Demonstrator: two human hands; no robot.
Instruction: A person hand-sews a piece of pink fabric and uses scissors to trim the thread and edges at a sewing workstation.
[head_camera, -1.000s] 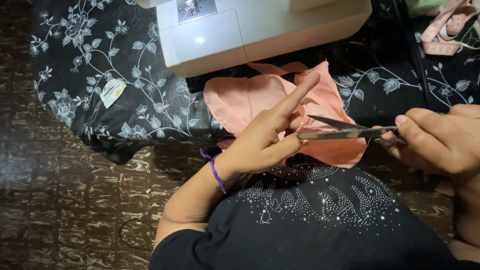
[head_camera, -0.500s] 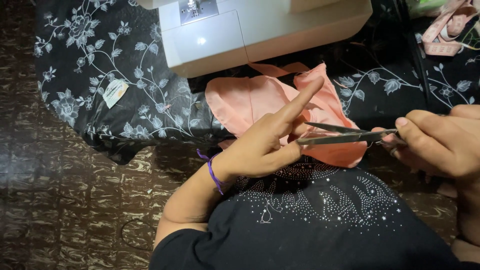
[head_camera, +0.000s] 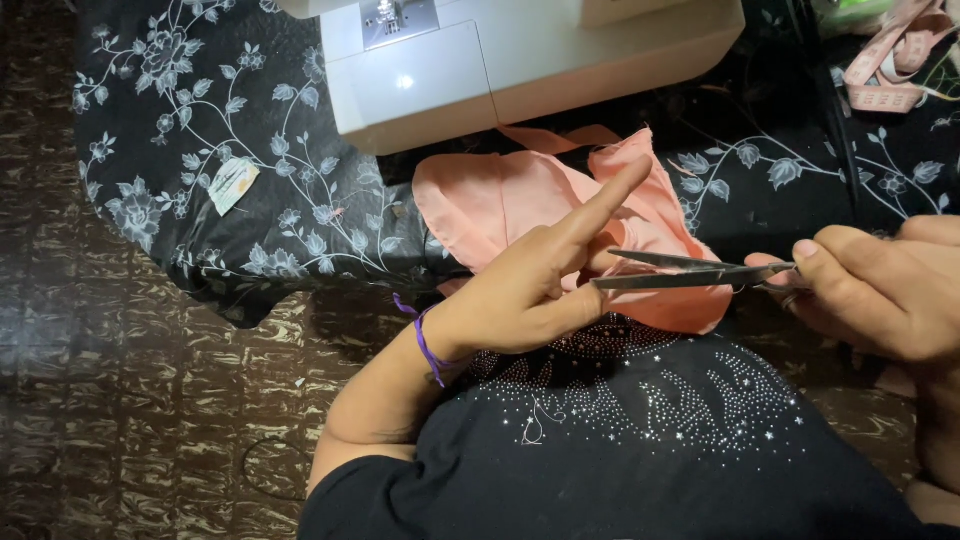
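Nearest the camera: the person's dark top with small sparkling studs (head_camera: 640, 420), filling the lower frame.

Just above it, the left hand (head_camera: 530, 290), a purple band (head_camera: 428, 345) at its wrist. The index finger is stretched out straight and the other fingers are curled in, pinching an edge of the peach fabric (head_camera: 520, 195); how much cloth they hold cannot be told, since the hand covers it. The right hand (head_camera: 880, 290) is closed around the handles of the scissors (head_camera: 690, 272), thumb on top. The blades point left toward the left hand and stand only slightly parted, their tips at the fabric edge beside the left fingers.

Step in hand, as a judgement: trimming the fabric edge or a thread, mid-snip. The next move calls for keeping the cloth taut and the left fingertips out of the blades' line before closing them.

Further off: the fabric lies bunched on a black floral cloth (head_camera: 200, 150). Behind it stands a white sewing machine (head_camera: 520, 60). A pink measuring tape (head_camera: 890, 70) lies at the far right. Brown patterned floor (head_camera: 120, 400) to the left.
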